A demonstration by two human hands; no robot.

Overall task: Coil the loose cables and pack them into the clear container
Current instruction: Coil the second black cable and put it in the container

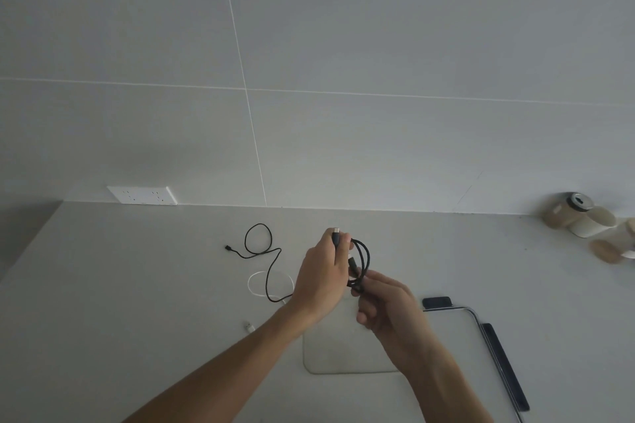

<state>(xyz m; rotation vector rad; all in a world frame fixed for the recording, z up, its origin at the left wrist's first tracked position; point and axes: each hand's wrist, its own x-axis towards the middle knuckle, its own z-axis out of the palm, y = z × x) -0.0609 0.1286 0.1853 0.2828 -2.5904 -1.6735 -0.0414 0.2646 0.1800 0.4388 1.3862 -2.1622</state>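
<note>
— What's nearest us?

— The clear container (347,359), low on the grey counter (103,302), its rounded corners faintly outlined. A black-clipped lid (494,347) lies just to its right.

— And the hands?

— Both are raised above the container. The right hand (388,306) has its fingers curled round the lower end of a coiled black cable (362,259). The left hand (323,278) pinches the cable's upper part, and a silver-tipped plug (335,232) sticks up from its fingers towards the wall.

— How does that coil sit?

— It makes a narrow oval of several dark loops whose long axis runs from the right hand up and away to the left hand.

— Anything still loose?

— Left of the hands a second black cable (264,251) snakes across the counter, with one loop at its far end and a small plug pointing left. A thin white cable (254,282) curls beneath it, and its white connector (249,326) lies nearer us.

— Farther back?

— A white socket plate (142,196) is on the wall at counter level. Pale jars (580,216) are tipped over at the far right.
</note>
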